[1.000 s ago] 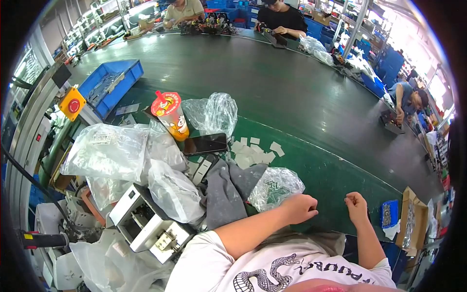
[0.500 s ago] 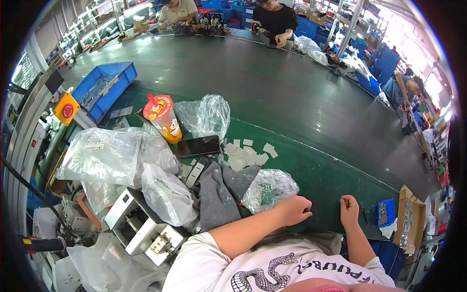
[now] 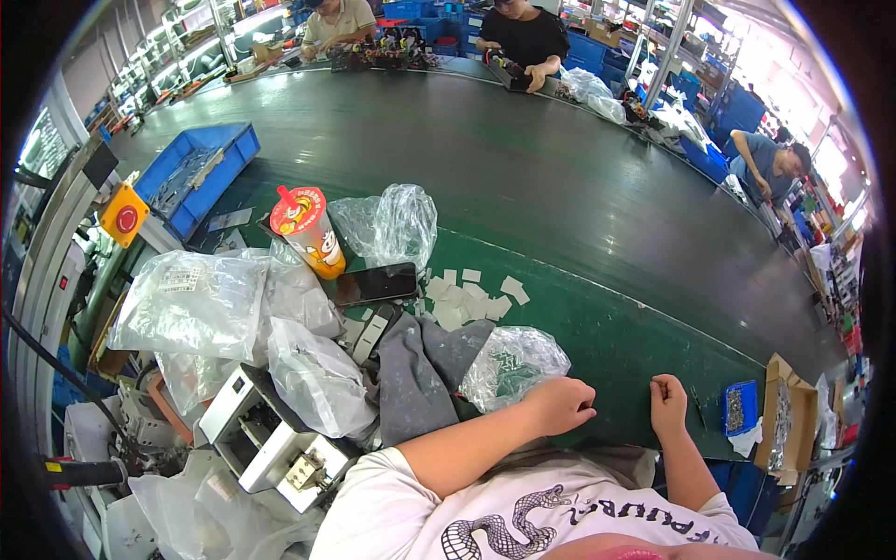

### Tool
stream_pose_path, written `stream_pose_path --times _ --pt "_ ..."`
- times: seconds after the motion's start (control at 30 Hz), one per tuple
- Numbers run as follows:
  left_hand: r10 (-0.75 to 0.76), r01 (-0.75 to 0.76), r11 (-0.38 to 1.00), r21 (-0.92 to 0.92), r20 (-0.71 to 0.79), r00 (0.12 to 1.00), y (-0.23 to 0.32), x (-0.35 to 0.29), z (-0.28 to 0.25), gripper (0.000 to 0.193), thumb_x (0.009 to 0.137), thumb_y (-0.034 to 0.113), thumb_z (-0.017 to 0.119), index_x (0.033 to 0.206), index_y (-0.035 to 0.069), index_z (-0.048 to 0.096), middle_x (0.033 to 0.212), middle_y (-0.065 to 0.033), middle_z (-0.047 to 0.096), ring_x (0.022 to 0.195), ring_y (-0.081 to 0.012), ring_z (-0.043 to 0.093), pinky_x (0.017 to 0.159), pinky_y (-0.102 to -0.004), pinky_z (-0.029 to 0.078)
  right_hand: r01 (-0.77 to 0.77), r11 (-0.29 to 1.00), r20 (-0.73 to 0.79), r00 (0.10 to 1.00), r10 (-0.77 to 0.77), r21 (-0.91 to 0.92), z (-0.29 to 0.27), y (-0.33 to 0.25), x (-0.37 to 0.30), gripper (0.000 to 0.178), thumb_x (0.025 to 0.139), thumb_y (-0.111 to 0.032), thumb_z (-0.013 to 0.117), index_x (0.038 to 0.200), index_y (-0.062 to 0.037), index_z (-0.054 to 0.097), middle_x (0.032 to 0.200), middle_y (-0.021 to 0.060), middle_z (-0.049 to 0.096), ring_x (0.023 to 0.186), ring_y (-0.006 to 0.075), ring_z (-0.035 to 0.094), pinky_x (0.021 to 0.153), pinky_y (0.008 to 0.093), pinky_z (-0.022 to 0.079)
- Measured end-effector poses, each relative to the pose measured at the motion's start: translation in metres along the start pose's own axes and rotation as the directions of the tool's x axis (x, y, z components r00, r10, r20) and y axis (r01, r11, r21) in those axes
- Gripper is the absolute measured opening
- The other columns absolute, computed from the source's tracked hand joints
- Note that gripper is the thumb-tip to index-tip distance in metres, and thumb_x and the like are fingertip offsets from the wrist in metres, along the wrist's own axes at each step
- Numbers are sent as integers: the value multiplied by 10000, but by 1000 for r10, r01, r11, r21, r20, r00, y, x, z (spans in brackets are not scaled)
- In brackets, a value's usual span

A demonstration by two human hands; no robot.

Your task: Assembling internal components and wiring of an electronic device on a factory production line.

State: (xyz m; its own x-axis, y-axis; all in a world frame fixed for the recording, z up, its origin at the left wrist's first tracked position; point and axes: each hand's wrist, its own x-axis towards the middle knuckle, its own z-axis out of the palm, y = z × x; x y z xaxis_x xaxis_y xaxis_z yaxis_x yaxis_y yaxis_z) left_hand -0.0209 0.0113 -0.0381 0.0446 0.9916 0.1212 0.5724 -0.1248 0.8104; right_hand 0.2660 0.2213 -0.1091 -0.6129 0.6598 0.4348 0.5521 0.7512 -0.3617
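My left hand (image 3: 559, 407) is curled closed at the near edge of the green work surface (image 3: 597, 345), just right of a crumpled clear plastic bag (image 3: 516, 367). To its right, my right hand (image 3: 668, 406) is also closed, its thumb against the curled fingers. No object shows in either hand, and a gap of bare surface lies between them. Beside my right hand lies a thin dark tool (image 3: 696, 401), and past it a small blue tray (image 3: 740, 408) of small metal parts. Left of the plastic bag is a dark grey cloth (image 3: 413, 383).
Small white pieces (image 3: 464, 303), a phone (image 3: 376, 284) and a drink cup (image 3: 311, 233) lie ahead to the left. Plastic bags (image 3: 191, 303) and a white machine (image 3: 275, 443) crowd the left. Beyond are a blue bin (image 3: 191, 177), a dark conveyor belt (image 3: 448, 140) and co-workers. A cardboard box (image 3: 789, 420) stands right.
Both my hands keep their place and closed shape. At the far right a co-worker has shifted, showing more of the torso and arm. The view has moved very slightly.
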Motion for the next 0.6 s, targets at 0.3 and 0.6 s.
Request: stream_pose_path --times 0.3,0.6 --pt "4 -4 1000 28 4 1000 0 1 1 253 901 288 678 844 42 669 881 -140 683 851 -368 668 743 -478 524 -59 997 -15 998 60 48 3 1 0 59 958 6 640 1016 -2 642 779 -25 569 686 42 478 628 214 414" --pt "-33 32 998 46 22 999 0 0 2 236 890 284 687 863 52 658 898 -144 683 874 -371 666 742 -484 529 -268 917 66 963 260 296 -14 -39 12 54 951 6 641 1005 1 647 769 -16 581 676 50 489 626 221 426"
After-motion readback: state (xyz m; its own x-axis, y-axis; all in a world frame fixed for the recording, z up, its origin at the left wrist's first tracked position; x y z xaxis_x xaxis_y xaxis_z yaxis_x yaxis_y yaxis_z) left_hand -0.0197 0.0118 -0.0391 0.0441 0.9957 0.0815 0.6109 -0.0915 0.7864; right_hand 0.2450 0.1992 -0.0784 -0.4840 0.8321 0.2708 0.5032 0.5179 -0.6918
